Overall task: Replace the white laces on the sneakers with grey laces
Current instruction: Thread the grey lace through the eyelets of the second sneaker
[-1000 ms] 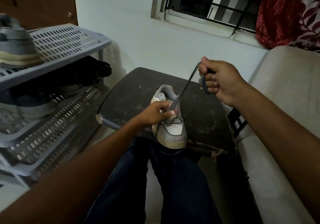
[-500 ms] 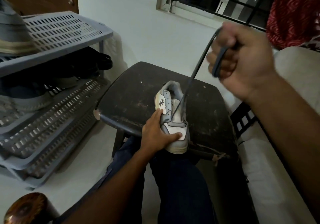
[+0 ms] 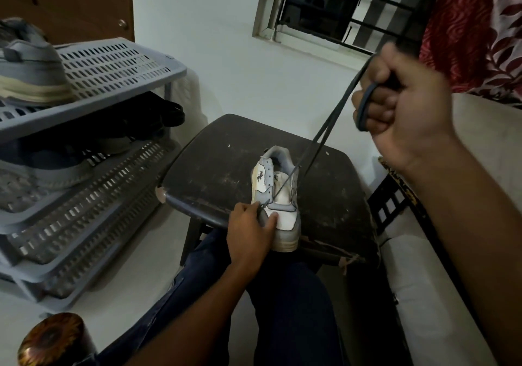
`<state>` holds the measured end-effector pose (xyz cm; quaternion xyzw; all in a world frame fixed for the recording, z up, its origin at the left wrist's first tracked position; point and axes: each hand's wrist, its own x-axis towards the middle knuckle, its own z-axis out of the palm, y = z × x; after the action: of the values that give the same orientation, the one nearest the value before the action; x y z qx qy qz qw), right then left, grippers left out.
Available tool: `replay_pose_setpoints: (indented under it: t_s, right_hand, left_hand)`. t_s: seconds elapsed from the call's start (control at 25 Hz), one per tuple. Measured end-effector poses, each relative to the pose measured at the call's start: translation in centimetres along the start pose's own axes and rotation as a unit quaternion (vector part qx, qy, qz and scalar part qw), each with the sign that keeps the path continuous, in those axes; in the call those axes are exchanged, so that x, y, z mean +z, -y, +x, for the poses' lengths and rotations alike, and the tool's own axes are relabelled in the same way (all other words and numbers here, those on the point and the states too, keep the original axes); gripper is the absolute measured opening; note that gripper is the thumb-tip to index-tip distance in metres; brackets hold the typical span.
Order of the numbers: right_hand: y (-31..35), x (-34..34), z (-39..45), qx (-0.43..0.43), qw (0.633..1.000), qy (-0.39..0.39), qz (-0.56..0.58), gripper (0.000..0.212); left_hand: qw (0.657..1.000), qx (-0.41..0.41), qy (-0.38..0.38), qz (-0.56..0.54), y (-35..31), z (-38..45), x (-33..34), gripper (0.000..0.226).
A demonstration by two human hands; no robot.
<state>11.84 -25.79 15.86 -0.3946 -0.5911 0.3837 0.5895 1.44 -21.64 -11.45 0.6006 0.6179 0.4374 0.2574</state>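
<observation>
The fingers (image 3: 375,102) of the right hand (image 3: 401,105) are being curled tightly round the grey lace (image 3: 330,124), drawn taut. The sneaker (image 3: 278,196) is being gripped at its toe by the left hand (image 3: 250,230) on the dark surface (image 3: 220,173). Side logo print is unreadable.

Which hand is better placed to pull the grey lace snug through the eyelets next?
Probably the right hand: it grips the lace raised above the sneaker, while the left hand steadies the toe.

Grey slatted shoe rack (image 3: 118,63) left; dark stool (image 3: 226,167); barred window (image 3: 353,6); red curtain (image 3: 474,26).
</observation>
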Motion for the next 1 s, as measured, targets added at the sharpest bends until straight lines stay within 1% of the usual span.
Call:
replay_pose_setpoints:
  t_s: [0.04, 0.08, 0.12, 0.16, 0.2, 0.24, 0.28, 0.32, 0.36, 0.4, 0.44, 0.56, 0.64, 0.8, 0.88, 0.96, 1.0]
  right_hand:
    - [-1.4, -0.1, 0.0, 0.011, 1.0, -0.017, -0.018, 0.043]
    - [-3.2, 0.0, 0.0, 0.022, 0.997, -0.03, -0.06, 0.041]
    - [-5.5, 0.1, -0.2, 0.028, 0.988, -0.035, -0.147, 0.039]
    - [-8.2, 0.1, -0.5, 0.035, 0.964, -0.027, -0.261, 0.037]
    - [-11.4, -0.1, -1.2, 0.049, 0.933, -0.005, -0.356, 0.036]
    - [-14.6, -0.3, -2.0, 0.072, 0.909, 0.019, -0.411, 0.037]
    - [-17.4, -0.6, -2.9, 0.104, 0.899, 0.032, -0.423, 0.038]
    - [-19.6, -0.7, -3.7, 0.133, 0.902, 0.024, -0.411, 0.038]
    - [-21.2, -0.8, -4.2, 0.147, 0.907, -0.006, -0.394, 0.039]
    - [-22.3, -0.8, -4.5, 0.15, 0.912, -0.045, -0.38, 0.039]
    - [-22.9, -0.6, -4.6, 0.142, 0.915, -0.087, -0.368, 0.04]
    - [-24.2, 0.3, -4.8, 0.11, 0.921, -0.196, -0.319, 0.04]
    - [-24.9, 0.7, -5.1, 0.097, 0.915, -0.247, -0.304, 0.039]
    - [-25.4, 1.1, -4.6, 0.102, 0.899, -0.297, -0.305, 0.038]
    - [-25.3, 1.1, -4.4, 0.116, 0.895, -0.31, -0.299, 0.039]
    - [-25.1, 1.2, -4.3, 0.129, 0.899, -0.304, -0.288, 0.039]
    - [-25.1, 1.4, -4.3, 0.134, 0.9, -0.305, -0.282, 0.039]
  left_hand:
    - [0.999, -0.007, -0.029, -0.025, 0.1, -0.6, 0.0, 0.042]
    - [0.998, -0.013, -0.041, -0.041, 0.0, -0.9, -0.2, 0.029]
    - [0.998, -0.015, -0.042, -0.052, 0.2, -0.9, -0.3, 0.02]
    - [0.998, -0.015, -0.029, -0.051, 0.2, -0.9, -0.5, 0.014]
    - [0.998, -0.015, -0.017, -0.057, 0.4, -0.7, -0.4, 0.013]
    - [0.997, -0.022, -0.004, -0.077, 0.4, -0.7, -0.5, 0.009]
    - [0.994, -0.027, 0.002, -0.105, 0.7, -0.8, -0.4, 0.002]
    - [0.993, -0.034, 0.0, -0.114, 0.7, -1.0, -0.5, 0.007]
    - [0.992, -0.034, -0.001, -0.121, 1.0, -1.1, -0.4, 0.011]
    - [0.993, -0.033, -0.003, -0.115, 1.1, -1.2, -0.3, 0.01]
    - [0.994, -0.025, -0.004, -0.109, 1.5, -1.2, -0.1, 0.007]
    - [0.998, -0.008, -0.007, -0.06, 1.5, -1.4, 0.3, 0.013]
    - [0.999, -0.003, 0.004, -0.035, 1.1, -1.6, 0.5, 0.013]
    - [0.999, -0.02, 0.033, 0.005, 0.7, -1.6, 0.9, 0.014]
    - [0.998, -0.037, 0.024, -0.051, 0.7, -2.1, 1.1, 0.011]
    - [0.992, -0.041, -0.013, -0.119, 1.0, -2.8, 0.9, 0.005]
    - [0.992, -0.036, -0.023, -0.121, 1.1, -2.8, 0.8, 0.004]
